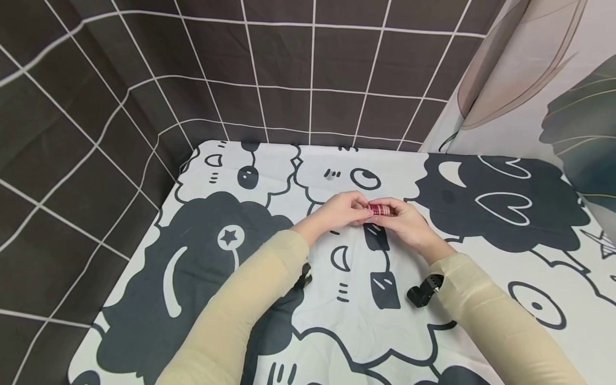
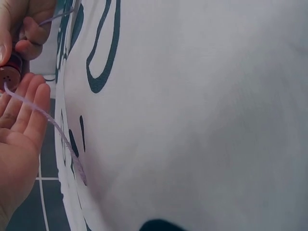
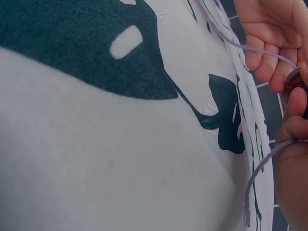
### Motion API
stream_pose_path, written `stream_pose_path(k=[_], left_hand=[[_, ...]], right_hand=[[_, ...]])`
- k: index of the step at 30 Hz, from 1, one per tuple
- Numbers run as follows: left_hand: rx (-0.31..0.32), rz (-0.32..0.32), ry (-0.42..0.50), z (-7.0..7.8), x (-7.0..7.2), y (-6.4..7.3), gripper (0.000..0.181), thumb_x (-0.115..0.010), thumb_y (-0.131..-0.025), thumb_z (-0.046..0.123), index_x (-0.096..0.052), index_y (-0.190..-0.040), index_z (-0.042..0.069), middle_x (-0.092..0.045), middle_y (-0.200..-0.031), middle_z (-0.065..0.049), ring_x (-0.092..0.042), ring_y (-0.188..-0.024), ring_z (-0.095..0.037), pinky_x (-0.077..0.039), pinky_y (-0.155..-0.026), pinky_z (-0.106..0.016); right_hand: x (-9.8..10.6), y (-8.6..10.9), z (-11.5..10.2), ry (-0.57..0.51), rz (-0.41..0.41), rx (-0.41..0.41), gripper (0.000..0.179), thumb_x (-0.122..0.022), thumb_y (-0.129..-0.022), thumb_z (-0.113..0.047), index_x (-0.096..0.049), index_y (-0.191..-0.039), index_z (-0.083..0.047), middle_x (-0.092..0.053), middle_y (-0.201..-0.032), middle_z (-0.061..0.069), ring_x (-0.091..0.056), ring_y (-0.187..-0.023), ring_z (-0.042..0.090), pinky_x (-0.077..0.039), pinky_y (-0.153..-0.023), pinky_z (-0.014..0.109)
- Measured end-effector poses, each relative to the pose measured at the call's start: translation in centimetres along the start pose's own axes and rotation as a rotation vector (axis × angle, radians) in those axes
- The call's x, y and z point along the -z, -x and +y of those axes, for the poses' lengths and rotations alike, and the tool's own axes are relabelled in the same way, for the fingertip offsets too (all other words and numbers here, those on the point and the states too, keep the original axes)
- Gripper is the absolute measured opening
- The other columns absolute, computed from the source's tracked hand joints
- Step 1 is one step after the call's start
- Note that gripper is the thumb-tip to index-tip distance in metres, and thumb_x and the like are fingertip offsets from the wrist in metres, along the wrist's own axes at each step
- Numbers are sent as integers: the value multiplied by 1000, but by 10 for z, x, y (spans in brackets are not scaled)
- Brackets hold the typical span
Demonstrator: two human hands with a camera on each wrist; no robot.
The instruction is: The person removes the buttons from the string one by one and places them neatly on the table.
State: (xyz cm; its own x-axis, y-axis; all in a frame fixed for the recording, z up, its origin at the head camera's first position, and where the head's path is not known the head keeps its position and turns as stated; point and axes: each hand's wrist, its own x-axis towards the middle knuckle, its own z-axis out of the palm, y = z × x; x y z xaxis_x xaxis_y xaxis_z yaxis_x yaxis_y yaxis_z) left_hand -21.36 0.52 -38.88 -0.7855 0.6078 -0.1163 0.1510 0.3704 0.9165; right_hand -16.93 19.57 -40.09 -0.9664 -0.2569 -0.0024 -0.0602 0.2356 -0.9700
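Note:
A stack of red buttons is strung on a purple cord and held between both hands above the cloth. My right hand grips the stack from its right side with thumb and fingers. At the stack's left end my left hand pinches with thumb and forefinger, the other fingers loosely bent below. The end button faces the left wrist camera, and cord comes out of a hole in it. More cord hangs down past the right hand. Part of the stack is hidden behind fingers.
A white cloth with dark cartoon shapes covers the surface under both arms. Dark grid-patterned fabric rises at the back and left, and a leaf-patterned curtain hangs at the right. A black wrist camera sits below the right forearm.

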Motion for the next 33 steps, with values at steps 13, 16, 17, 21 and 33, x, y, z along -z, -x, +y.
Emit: stream_pose_path(k=[13,16,17,21,33], left_hand=[[-8,10,10,-1,0,1,23,-64,-90,20,-59,-106,4,-65,-83,-3,-64,-75,-17,-52,-67,-23],[-7,18,21,-1,0,1,21,-64,-90,19,-59,-105,5,-64,-83,-4,-64,-76,-18,-52,-68,-24],[-7,22,22,-2,0,1,21,-64,-90,19,-59,-104,5,-64,-83,-4,-64,-76,-19,-52,-68,-25],[-9,34,21,-2,2,2,18,-64,-89,18,-58,-103,7,-64,-83,-3,-64,-75,-19,-51,-67,-25],[-12,95,-93,-8,8,5,19,-64,-89,24,-59,-103,12,-62,-86,2,-59,-73,-11,-47,-63,-23]], right_hand=[[-1,0,-2,6,-2,-1,41,-70,-83,-5,-56,-120,6,-59,-102,-2,-55,-88,9,-45,-73,17],[-1,0,-2,7,2,2,40,-70,-84,-5,-56,-120,6,-59,-103,-2,-55,-89,9,-45,-74,17],[-1,0,-2,7,3,4,40,-69,-84,-5,-56,-119,6,-59,-102,-2,-55,-89,9,-45,-74,17],[-2,0,-2,0,10,13,38,-68,-84,-4,-56,-119,7,-60,-102,-3,-56,-90,8,-46,-75,17],[-2,0,0,92,35,-20,39,-69,-84,-9,-57,-119,4,-56,-104,5,-52,-87,11,-45,-69,18]])
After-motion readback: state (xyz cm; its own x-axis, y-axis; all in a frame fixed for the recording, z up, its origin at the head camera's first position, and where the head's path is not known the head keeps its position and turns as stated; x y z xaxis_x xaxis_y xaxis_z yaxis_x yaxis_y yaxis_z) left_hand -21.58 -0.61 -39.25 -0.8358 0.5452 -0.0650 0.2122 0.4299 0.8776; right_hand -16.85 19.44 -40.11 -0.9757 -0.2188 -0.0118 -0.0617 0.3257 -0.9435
